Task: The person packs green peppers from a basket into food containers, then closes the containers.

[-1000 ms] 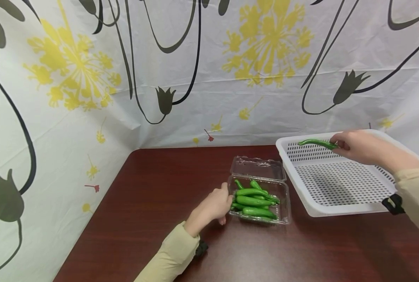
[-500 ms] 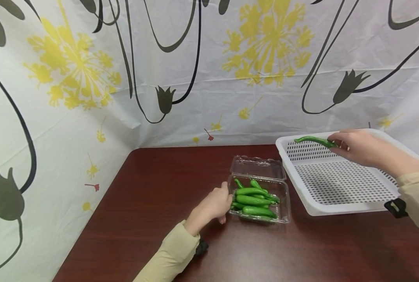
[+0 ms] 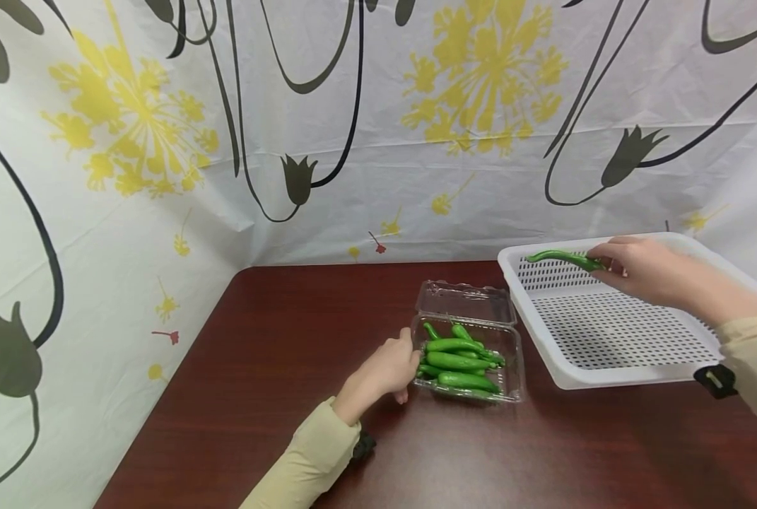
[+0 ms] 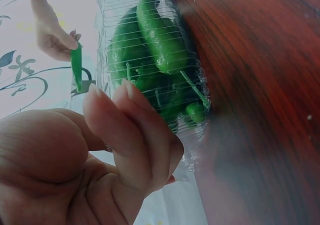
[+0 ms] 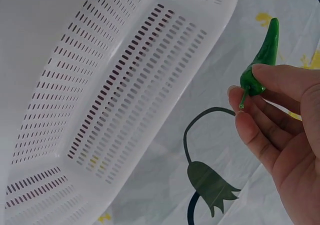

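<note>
My right hand (image 3: 644, 274) pinches a green chili pepper (image 3: 553, 256) between thumb and fingers, held over the left back part of the white plastic basket (image 3: 523, 336). In the right wrist view, this pepper (image 5: 266, 55) tapers away from the thumb, its stem by the fingers. My left hand (image 3: 386, 367) is at the left side of a clear plastic clamshell container (image 3: 512, 385) that holds several green chili peppers (image 3: 457, 362). The left wrist view shows bent fingers (image 4: 135, 130) close against the ribbed wall; whether they grip the rim I cannot tell.
The container's hinged lid (image 3: 467, 302) lies folded back toward the wall. Basket and container stand side by side on a dark red-brown table (image 3: 276, 367). A white sheet (image 3: 353, 127) with printed flowers hangs behind and to the left.
My right hand has shifted slightly to the left over the basket, with the pepper in it. The left hand and the container have stayed in place.
</note>
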Action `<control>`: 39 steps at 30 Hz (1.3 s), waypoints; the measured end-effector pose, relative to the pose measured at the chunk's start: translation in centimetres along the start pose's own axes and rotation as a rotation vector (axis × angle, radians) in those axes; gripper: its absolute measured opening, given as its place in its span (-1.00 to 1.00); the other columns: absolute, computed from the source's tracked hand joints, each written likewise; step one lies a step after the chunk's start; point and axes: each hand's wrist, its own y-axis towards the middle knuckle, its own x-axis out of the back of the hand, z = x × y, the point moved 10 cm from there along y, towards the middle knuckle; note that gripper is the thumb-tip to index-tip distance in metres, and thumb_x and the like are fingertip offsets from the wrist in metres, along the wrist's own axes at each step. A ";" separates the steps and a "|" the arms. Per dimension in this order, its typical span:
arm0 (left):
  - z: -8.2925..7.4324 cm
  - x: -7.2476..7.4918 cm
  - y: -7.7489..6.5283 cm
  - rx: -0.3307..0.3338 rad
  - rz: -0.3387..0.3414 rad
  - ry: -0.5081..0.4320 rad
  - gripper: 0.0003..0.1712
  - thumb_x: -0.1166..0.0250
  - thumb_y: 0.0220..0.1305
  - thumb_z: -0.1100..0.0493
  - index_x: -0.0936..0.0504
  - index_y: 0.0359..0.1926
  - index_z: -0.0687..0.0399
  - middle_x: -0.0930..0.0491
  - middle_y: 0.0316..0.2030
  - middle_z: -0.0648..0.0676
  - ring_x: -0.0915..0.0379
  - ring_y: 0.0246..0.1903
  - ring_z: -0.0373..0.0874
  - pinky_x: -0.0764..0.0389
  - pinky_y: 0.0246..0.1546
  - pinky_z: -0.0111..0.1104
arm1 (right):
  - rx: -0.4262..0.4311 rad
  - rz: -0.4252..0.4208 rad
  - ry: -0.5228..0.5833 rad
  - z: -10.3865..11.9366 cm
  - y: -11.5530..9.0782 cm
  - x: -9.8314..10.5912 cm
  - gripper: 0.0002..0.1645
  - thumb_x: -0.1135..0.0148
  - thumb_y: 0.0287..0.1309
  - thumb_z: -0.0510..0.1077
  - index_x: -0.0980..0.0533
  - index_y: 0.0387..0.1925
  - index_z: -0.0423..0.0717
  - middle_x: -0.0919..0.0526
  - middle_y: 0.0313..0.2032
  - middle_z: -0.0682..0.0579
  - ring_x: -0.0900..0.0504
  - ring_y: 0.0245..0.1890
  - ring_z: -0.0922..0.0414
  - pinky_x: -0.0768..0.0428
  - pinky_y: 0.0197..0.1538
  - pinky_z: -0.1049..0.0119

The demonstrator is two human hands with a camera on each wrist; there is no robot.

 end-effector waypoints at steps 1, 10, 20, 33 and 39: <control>0.0 0.0 0.0 0.000 0.001 0.002 -0.31 0.07 0.40 0.12 0.14 0.35 0.37 -0.50 -0.79 0.07 -0.45 -0.87 -0.17 -0.56 -0.40 -0.43 | 0.000 -0.002 0.002 0.1 0.0 0.0 -0.74 -0.40 -0.16 -0.28 -0.58 -0.32 -0.18 -0.52 -0.52 0.13 -0.46 -0.55 0.24 -0.48 -0.51 0.30; -0.1 0.1 0.0 -0.010 -0.002 0.003 -0.32 0.07 0.40 0.12 0.12 0.35 0.38 -0.51 -0.78 0.07 -0.45 -0.87 -0.18 -0.56 -0.33 -0.41 | 0.030 -0.036 0.016 1.6 0.2 0.4 -0.75 -0.40 -0.17 -0.29 -0.56 -0.34 -0.12 -0.50 -0.52 0.15 -0.45 -0.54 0.28 -0.48 -0.51 0.33; -0.3 0.2 -0.2 -0.015 -0.004 0.003 -0.32 0.07 0.40 0.13 0.12 0.34 0.39 -0.50 -0.79 0.07 -0.44 -0.88 -0.18 -0.56 -0.30 -0.40 | 0.089 -0.081 0.055 3.0 0.4 0.7 -0.72 -0.41 -0.20 -0.30 -0.56 -0.34 -0.12 -0.50 -0.50 0.19 -0.45 -0.55 0.31 -0.47 -0.54 0.37; -0.2 0.2 -0.1 -0.009 -0.012 -0.010 -0.35 0.06 0.39 0.13 0.07 0.32 0.39 -0.50 -0.79 0.08 -0.44 -0.88 -0.17 -0.56 -0.37 -0.42 | 0.160 -0.077 0.097 4.9 0.6 0.4 -0.65 -0.42 -0.19 -0.30 -0.57 -0.25 -0.20 -0.56 -0.45 0.14 -0.49 -0.53 0.32 -0.49 -0.53 0.39; -0.2 0.1 -0.1 -0.004 -0.008 -0.019 -0.34 0.05 0.39 0.13 0.08 0.33 0.38 -0.51 -0.76 0.10 -0.44 -0.88 -0.16 -0.55 -0.44 -0.43 | 0.164 -0.067 0.113 5.6 0.8 0.5 -0.64 -0.40 -0.17 -0.30 -0.56 -0.21 -0.18 -0.55 -0.43 0.16 -0.47 -0.53 0.35 -0.48 -0.54 0.42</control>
